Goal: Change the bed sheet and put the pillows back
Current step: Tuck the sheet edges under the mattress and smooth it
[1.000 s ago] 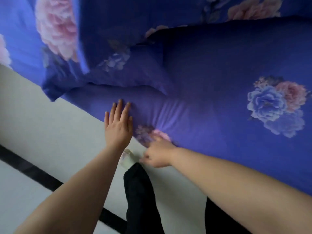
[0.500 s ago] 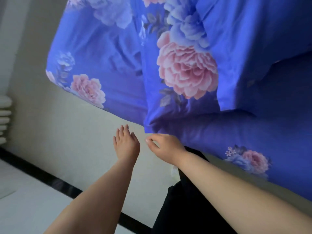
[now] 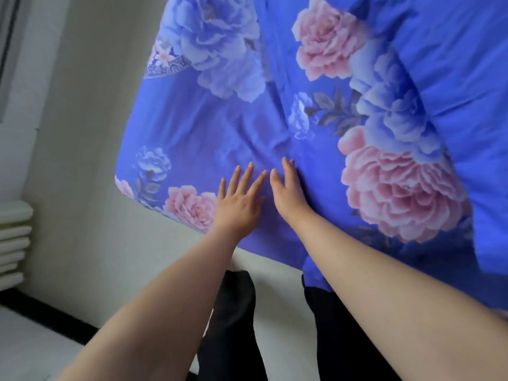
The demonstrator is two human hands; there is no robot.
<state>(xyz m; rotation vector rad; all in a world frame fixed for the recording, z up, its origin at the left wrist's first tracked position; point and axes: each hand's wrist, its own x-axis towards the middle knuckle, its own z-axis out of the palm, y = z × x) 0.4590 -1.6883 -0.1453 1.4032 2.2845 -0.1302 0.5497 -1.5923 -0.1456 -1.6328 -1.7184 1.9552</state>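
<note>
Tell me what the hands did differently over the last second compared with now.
The right hand, pinching at the sheet's lower edge a second ago, has let go and now lies flat on the blue floral sheet. The left hand left the fabric midway, then returned flat with fingers spread. Both moved toward the corner. Sheet stays on the bed.

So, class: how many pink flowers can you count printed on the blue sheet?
4: one at top centre, a large one right of the right hand, one left of the left hand, a partial one at the sheet's left corner. Folds may hide more.
</note>
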